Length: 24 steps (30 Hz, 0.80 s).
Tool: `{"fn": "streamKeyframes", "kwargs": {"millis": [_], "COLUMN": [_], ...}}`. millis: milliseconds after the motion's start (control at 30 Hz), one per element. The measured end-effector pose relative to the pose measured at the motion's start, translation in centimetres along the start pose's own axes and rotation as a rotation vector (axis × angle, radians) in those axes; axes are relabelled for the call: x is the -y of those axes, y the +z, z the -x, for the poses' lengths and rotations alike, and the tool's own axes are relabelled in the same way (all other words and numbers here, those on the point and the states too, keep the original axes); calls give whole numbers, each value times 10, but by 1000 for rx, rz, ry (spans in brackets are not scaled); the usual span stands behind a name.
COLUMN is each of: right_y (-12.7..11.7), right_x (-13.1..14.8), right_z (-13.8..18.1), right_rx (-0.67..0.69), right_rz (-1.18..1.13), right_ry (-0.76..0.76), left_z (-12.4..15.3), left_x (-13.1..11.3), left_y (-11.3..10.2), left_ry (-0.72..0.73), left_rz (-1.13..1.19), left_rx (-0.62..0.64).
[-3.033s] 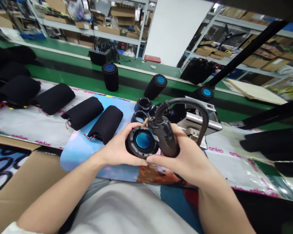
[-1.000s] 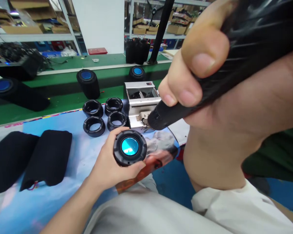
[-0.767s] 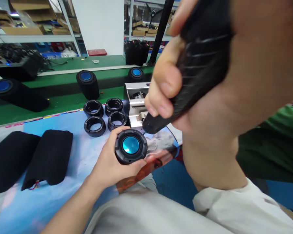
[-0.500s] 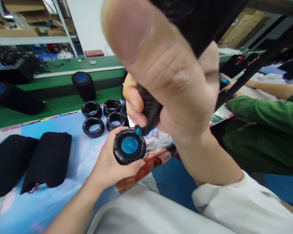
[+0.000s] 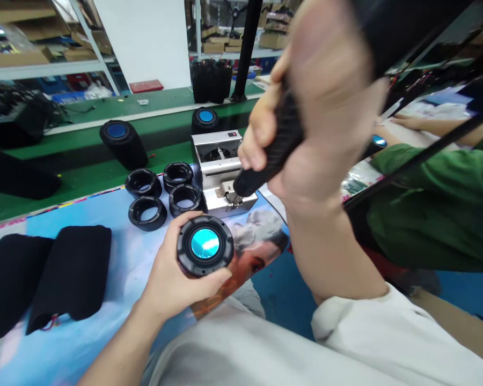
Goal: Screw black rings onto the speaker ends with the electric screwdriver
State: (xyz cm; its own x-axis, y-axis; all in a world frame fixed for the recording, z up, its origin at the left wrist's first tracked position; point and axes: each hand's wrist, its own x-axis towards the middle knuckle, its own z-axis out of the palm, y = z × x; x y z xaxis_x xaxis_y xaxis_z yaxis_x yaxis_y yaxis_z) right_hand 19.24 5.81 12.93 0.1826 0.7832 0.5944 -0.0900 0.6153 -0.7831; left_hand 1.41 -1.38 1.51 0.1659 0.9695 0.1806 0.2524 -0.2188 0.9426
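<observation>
On my feed, the left hand point(image 5: 173, 281) grips the speaker point(image 5: 205, 244) before the machine point(image 5: 217, 181), its ring point(image 5: 227, 244) seemingly seated; whether fastened, I can't tell. The right hand point(image 5: 317, 107) wraps the driver point(image 5: 284, 136) at the machine's front. Four loose rings point(image 5: 147, 225) sit left of the machine.

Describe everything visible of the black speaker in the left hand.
The speaker has a black, plastic-looking ring with a notched edge around a shiny blue disc that catches a reflection. It shows against the printed sheet, face turned up toward the camera. The left hand grips its side; its underside is hidden.
</observation>
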Motion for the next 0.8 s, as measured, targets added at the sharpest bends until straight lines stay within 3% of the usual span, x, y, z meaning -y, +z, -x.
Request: {"fn": "streamKeyframes", "kwargs": {"millis": [33,133,233,433,600,800], "right_y": [-1,-3,-8,-15,-5,-7], "right_x": [-14,-52,-70,-56,-27,-56], "right_z": [-1,0,7,15,2,4], "right_rx": [-89,-68,-41,59,-53,-40], "right_rz": [-66,-85,-66,-128,-126,-98], "right_ry": [-89,-12,48,157,-129,-3], "left_z": [1,1,0,-1,-2,-3], "left_x": [1,3,3,-3,-6,-7], "left_y": [0,-1,0,3,3,3], "left_ry": [-2,5,29,2,-13,-51], "left_rz": [-5,-9,-3,61,93,78], "left_rx": [-12,2,7,-5,29,36]}}
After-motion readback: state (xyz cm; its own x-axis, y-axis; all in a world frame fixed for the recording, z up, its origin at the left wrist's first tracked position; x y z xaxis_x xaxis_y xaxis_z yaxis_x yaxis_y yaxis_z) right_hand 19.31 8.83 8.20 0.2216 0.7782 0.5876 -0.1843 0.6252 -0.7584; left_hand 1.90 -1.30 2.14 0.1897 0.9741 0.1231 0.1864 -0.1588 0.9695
